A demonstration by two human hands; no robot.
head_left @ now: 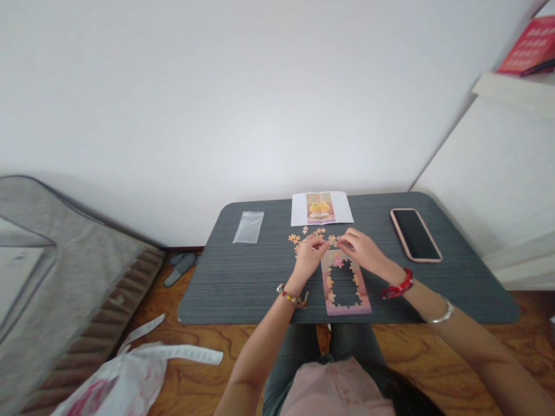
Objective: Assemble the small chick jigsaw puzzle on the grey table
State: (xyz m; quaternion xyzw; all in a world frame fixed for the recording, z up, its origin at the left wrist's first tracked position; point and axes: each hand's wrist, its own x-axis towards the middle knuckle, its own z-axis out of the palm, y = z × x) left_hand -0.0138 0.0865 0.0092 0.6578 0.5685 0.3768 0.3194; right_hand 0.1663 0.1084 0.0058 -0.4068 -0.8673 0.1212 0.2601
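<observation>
A partly filled jigsaw puzzle (365,301) lies near the table's front edge, its pink border in place around a dark gap in the middle. Just above its top edge, my left hand (311,254) is closed in a pinch, and its fingertips hide what they hold, if anything. Facing it from the right, my right hand (362,249) pinches a small orange puzzle piece at its fingertips. Between the two hands lie a few loose pieces (332,239). More loose pieces (293,238) are scattered beyond and beside my left hand, which covers part of them.
A creased reference sheet (299,209) with a yellow figure lies at the table's back edge. A clear plastic bag (248,227) is on the left, a pink-cased phone (416,235) on the right. The wall (260,115) rises behind the grey table (225,277).
</observation>
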